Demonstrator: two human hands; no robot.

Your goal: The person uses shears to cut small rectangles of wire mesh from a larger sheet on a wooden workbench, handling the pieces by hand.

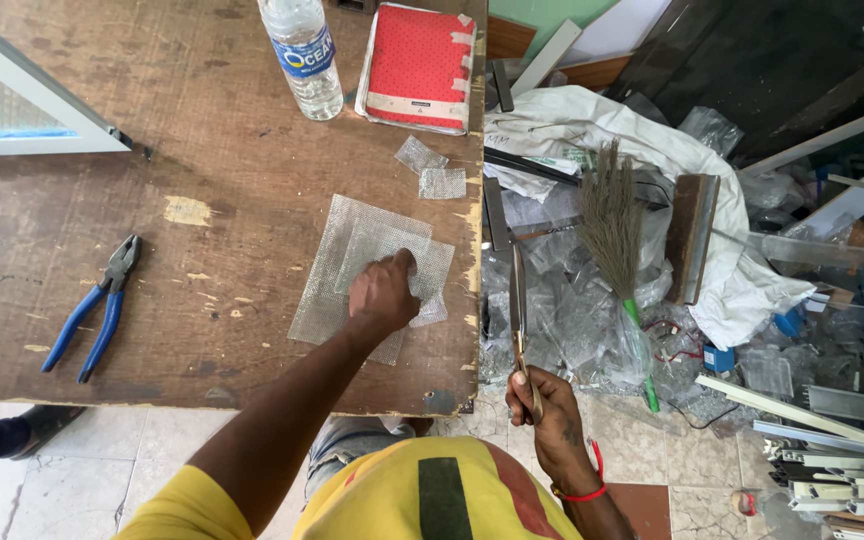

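Note:
My left hand (384,292) presses down on a stack of grey mesh sheets (352,240) lying on the worn wooden table (202,150), near its right edge. Two small mesh offcuts (430,170) lie just beyond the stack. My right hand (544,408) is off the table's right side and grips the handles of long scissors (518,290), whose blades point away from me along the table edge.
Blue-handled pliers (97,305) lie at the table's left. A plastic water bottle (302,55) and a red padded case (419,65) stand at the far edge, a framed glass panel (22,100) at far left. Right of the table: broom (614,230), white sacks, plastic scraps, metal profiles.

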